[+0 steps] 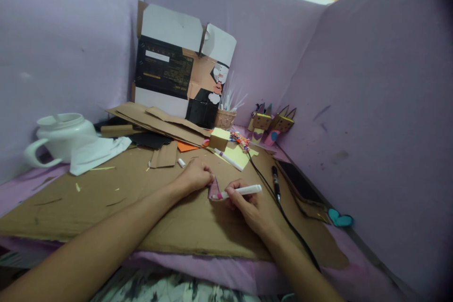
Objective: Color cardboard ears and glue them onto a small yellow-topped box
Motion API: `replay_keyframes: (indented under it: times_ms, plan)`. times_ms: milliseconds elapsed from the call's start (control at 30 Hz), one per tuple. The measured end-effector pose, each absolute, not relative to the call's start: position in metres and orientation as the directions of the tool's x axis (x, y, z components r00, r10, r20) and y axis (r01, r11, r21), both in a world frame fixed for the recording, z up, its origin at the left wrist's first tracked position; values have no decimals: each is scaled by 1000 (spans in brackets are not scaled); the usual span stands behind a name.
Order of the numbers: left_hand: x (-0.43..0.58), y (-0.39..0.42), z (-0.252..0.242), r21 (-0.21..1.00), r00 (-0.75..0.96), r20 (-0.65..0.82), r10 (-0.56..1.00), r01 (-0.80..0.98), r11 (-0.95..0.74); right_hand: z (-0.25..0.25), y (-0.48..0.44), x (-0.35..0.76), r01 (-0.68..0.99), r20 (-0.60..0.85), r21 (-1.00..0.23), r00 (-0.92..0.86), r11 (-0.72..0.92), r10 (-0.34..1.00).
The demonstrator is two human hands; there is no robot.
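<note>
My right hand is closed round a white marker, its pink tip resting on a small pinkish triangular piece. My left hand is closed, its fingers pressing that piece down on the big sheet of brown cardboard that covers the desk. The two hands sit close together near the middle of the sheet.
A black tool with a cable and a dark phone lie to the right. Behind are a second marker, yellow paper, a small cardboard cube, stacked cardboard, an open box, paper figures. A white jug stands at left. Purple walls enclose the desk.
</note>
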State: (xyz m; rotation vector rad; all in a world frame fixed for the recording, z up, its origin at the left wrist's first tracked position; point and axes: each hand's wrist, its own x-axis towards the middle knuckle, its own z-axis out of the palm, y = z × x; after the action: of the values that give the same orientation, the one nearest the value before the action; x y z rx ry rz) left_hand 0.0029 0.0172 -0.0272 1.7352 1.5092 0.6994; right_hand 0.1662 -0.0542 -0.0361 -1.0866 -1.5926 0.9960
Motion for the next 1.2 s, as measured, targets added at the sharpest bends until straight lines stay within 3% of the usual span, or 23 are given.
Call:
replay_keyframes:
  times_ms: [133, 300, 467, 700, 1033, 1200]
  plan:
    - [3, 15, -23, 798, 169, -61, 984, 601, -53, -34, -53, 167, 191, 260, -946, -31, 261, 965]
    - [3, 14, -23, 797, 175, -59, 983, 602, -59, -39, -52, 167, 276, 281, -912, -123, 304, 952]
    - [3, 16, -26, 799, 163, -57, 985, 599, -53, -36, -54, 166, 250, 248, -927, -143, 278, 958]
    - [3, 17, -27, 800, 161, -52, 986, 597, -55, -33, -54, 173, 230, 324, -924, 55, 304, 944]
    - [4, 15, -22, 807, 180, -50, 982, 586, -66, -35, -55, 173, 411, 316, -855, -75, 318, 946]
    - [5, 12, -20, 807, 171, -58, 984, 589, -54, -34, -56, 173, 394, 291, -871, -64, 292, 955]
